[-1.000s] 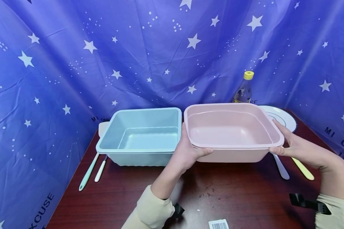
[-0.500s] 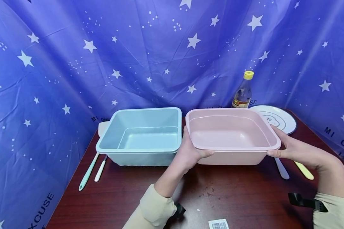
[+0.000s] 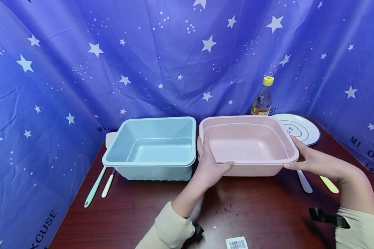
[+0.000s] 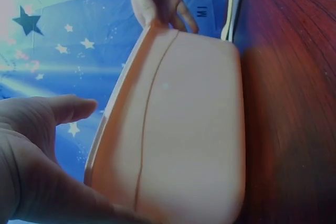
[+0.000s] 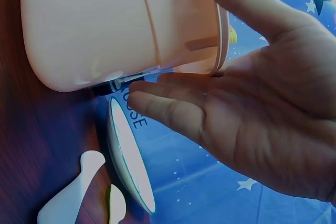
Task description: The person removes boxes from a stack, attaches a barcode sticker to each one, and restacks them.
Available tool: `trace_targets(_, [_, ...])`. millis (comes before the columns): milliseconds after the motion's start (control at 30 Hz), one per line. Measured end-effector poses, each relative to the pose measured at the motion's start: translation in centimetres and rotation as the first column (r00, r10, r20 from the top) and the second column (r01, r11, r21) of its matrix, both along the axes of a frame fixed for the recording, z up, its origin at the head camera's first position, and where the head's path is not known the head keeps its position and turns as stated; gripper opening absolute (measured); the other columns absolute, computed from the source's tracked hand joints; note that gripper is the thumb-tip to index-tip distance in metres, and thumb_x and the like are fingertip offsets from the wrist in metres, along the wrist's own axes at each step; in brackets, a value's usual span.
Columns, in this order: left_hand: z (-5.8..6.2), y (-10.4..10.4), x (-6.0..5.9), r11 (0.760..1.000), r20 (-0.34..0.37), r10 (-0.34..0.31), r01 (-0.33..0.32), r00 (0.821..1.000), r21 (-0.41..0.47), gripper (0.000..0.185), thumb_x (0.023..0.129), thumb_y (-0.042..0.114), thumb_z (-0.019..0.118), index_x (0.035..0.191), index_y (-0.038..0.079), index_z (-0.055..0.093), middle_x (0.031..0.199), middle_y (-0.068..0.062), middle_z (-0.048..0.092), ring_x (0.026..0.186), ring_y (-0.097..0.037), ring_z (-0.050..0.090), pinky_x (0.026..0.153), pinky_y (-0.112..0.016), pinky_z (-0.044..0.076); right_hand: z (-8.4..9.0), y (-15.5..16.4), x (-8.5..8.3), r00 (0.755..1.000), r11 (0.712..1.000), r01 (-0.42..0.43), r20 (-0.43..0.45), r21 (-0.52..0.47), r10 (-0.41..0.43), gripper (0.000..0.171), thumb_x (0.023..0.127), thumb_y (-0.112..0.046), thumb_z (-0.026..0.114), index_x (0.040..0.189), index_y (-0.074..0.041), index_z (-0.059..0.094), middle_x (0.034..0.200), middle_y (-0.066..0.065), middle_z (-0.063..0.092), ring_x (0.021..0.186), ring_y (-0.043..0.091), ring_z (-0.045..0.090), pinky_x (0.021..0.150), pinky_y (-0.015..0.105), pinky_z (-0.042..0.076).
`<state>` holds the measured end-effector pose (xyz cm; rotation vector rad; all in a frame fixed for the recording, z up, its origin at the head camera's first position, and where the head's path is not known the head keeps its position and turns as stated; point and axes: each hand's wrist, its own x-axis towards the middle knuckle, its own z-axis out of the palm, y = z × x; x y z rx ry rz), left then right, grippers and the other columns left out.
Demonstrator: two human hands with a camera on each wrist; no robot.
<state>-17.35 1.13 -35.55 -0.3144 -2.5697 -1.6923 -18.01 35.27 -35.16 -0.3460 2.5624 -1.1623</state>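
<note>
A pink plastic basin stands at the back of the table, right of a light-blue basin. My left hand is at its left front corner, fingers reaching up along the left side; in the left wrist view its thumb is raised apart from the rim. My right hand holds the right front corner, thumb on the front and index finger along the side rim. In the right wrist view, its other visible fingers are straight beside the wall. Both basins look empty inside.
Behind the pink basin stands a yellow-capped bottle, with a white plate to its right. A purple-grey handle and a yellow handle lie at right. Teal and white handles lie at left. A barcode label lies in front.
The pink basin has come down from in front of the bottle and shifted slightly left. My left thumb has left its front rim, and the left fingers have loosened; the right hand moved left with it.
</note>
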Motion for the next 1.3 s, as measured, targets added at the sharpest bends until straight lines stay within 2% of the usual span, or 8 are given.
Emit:
trace_targets(333, [1.8,-0.8,1.3,0.973,0.033,-0.017,0.024,0.999,-0.228,0.099,0.085,0.028,0.079,0.162,0.013,0.018,0.167,-0.019,-0.002,0.123,-0.042,0.055,0.098,-0.049,0.049,0.2,-0.6,0.0,0.999,0.999,0.030,0.030,-0.018,-0.030,0.101,0.099,-0.030,0.064,0.161,-0.019,-0.015,0.161,0.035,0.000,0.142,0.058,0.008,0.097,0.082,0.022])
trace_targets(600, [5.2,-3.0,3.3,0.875,-0.090,-0.017,-0.028,0.996,-0.482,0.070,0.089,0.034,0.075,0.150,0.015,0.046,0.151,-0.007,0.049,0.111,-0.034,0.065,0.089,-0.050,0.052,1.0,0.1,0.6,0.998,0.986,0.065,-0.026,0.151,-0.062,0.100,0.102,-0.042,0.057,0.157,0.002,-0.014,0.152,0.045,0.017,0.134,0.063,0.027,0.096,0.074,0.037])
trace_targets(667, [5.9,-3.7,3.7,0.884,-0.087,-0.047,0.001,0.995,-0.468,0.058,0.092,0.033,0.072,0.144,0.017,0.054,0.138,-0.002,0.061,0.107,-0.024,0.068,0.088,-0.044,0.053,1.8,0.2,0.8,0.991,0.974,0.109,-0.099,0.199,-0.091,0.100,0.102,-0.042,0.058,0.156,0.007,-0.011,0.150,0.047,0.020,0.132,0.064,0.032,0.096,0.072,0.038])
trace_targets(733, [6.3,-4.2,3.9,0.905,-0.074,-0.082,0.043,0.994,-0.424,0.048,0.093,0.032,0.070,0.138,0.018,0.060,0.123,0.002,0.069,0.100,-0.013,0.070,0.086,-0.038,0.053,2.5,0.3,1.1,0.975,0.963,0.168,-0.183,0.212,-0.130,0.100,0.101,-0.041,0.061,0.156,0.009,-0.005,0.149,0.047,0.023,0.130,0.064,0.036,0.097,0.052,0.048])
trace_targets(900, [6.0,-5.3,4.0,0.933,-0.063,-0.162,0.132,0.985,-0.334,0.035,0.095,0.027,0.069,0.128,0.017,0.066,0.102,0.008,0.072,0.087,-0.003,0.067,0.083,-0.031,0.053,4.3,-0.6,2.5,0.912,0.937,0.292,-0.350,0.193,-0.212,0.085,0.099,-0.039,0.065,0.157,0.005,0.022,0.142,0.043,0.040,0.124,0.062,0.043,0.090,0.049,0.046])
trace_targets(967, [5.7,-5.7,4.0,0.938,-0.060,-0.190,0.163,0.980,-0.306,0.033,0.095,0.025,0.069,0.127,0.015,0.067,0.099,0.008,0.071,0.086,-0.005,0.066,0.084,-0.032,0.053,4.9,-1.4,3.3,0.888,0.929,0.322,-0.398,0.184,-0.229,0.074,0.099,-0.039,0.066,0.154,0.001,0.035,0.137,0.038,0.050,0.123,0.046,0.053,0.088,0.050,0.044])
trace_targets(1133, [4.8,-6.7,3.8,0.945,-0.059,-0.245,0.225,0.968,-0.236,0.027,0.095,0.019,0.069,0.122,0.014,0.068,0.096,0.008,0.070,0.084,-0.007,0.065,0.080,-0.031,0.054,5.9,-3.6,5.0,0.837,0.947,0.312,-0.495,0.082,-0.233,0.044,0.096,-0.028,0.071,0.136,-0.012,0.062,0.118,0.009,0.071,0.090,-0.013,0.058,0.067,0.009,0.040])
trace_targets(1300, [4.1,-7.7,4.0,0.946,-0.054,-0.251,0.233,0.967,-0.227,0.022,0.094,0.016,0.068,0.116,0.013,0.070,0.091,0.011,0.069,0.083,-0.006,0.065,0.075,-0.026,0.051,5.8,-6.3,6.3,0.839,0.976,0.214,-0.519,0.033,-0.167,0.028,0.096,-0.022,0.072,0.123,-0.023,0.071,0.111,-0.010,0.071,0.084,-0.005,0.063,0.068,0.010,0.044])
